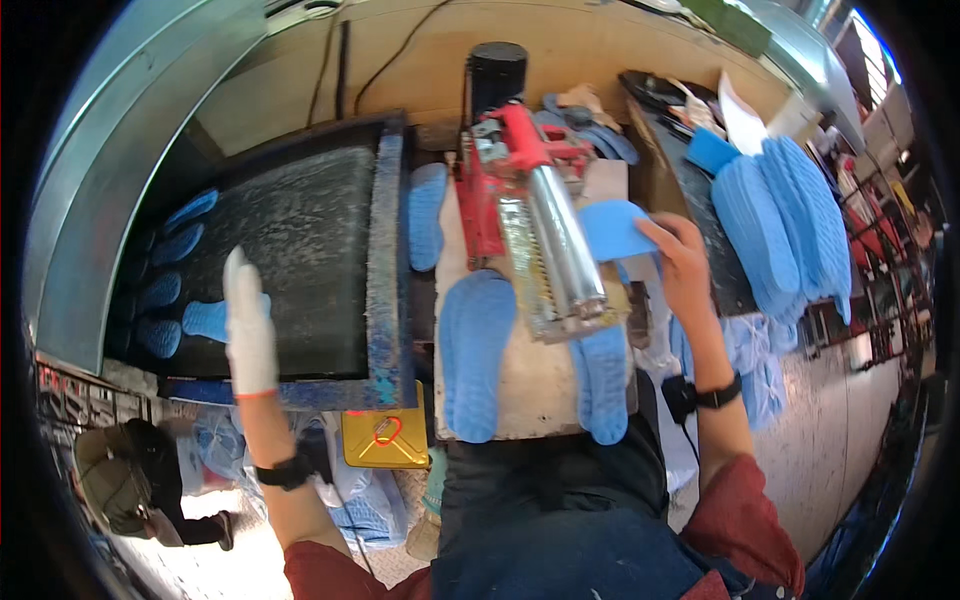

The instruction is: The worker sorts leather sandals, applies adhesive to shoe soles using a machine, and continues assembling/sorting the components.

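Observation:
My left hand (pixel 250 325), in a white glove, is over the dark flat surface of a blue-edged tray (pixel 392 230), its fingers stretched out. It partly covers a blue insole (pixel 206 319); whether it touches that insole I cannot tell. My bare right hand (pixel 682 262) pinches the edge of a smooth blue sheet piece with a rounded end (pixel 612 230), right beside the metal cylinder (pixel 566 240) of a red hand-lever press (pixel 525 140). The cylinder hides part of this piece. In front of the press, ridged blue insoles (pixel 478 355) lie in overlapping pairs on a pale board (pixel 540 400).
Several blue insoles (pixel 162 292) line the tray's left side; one more (pixel 427 215) lies right of the tray. Stacked blue insoles (pixel 765 235) rest on a dark bench at right. A yellow can (pixel 385 440) stands below. Behind on the left is a person (pixel 130 480).

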The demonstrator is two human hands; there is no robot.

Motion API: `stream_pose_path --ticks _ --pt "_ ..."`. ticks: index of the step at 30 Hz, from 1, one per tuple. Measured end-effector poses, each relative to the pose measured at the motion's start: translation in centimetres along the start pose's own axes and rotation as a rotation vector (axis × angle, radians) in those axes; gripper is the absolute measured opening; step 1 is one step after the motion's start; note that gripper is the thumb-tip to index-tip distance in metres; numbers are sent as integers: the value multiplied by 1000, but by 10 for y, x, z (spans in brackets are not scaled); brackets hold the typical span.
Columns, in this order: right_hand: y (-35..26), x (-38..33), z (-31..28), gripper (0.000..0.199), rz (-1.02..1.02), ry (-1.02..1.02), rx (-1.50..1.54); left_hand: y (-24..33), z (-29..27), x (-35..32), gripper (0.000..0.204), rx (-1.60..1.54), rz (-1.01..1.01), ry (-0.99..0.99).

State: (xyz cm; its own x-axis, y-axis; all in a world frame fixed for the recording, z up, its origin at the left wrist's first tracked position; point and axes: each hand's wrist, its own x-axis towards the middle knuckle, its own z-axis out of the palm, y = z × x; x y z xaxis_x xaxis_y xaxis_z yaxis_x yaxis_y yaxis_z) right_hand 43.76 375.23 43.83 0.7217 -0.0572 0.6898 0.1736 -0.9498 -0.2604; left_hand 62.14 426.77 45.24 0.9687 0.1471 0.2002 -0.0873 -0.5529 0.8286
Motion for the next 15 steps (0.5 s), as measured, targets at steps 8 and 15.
stream_pose_path --ticks 8,15 --pt "-32 -10 -6 34 195 -82 411 158 216 -88 54 -710 337 -526" --pt "-29 -145 24 55 762 -361 74 109 231 -101 78 -778 197 -792"
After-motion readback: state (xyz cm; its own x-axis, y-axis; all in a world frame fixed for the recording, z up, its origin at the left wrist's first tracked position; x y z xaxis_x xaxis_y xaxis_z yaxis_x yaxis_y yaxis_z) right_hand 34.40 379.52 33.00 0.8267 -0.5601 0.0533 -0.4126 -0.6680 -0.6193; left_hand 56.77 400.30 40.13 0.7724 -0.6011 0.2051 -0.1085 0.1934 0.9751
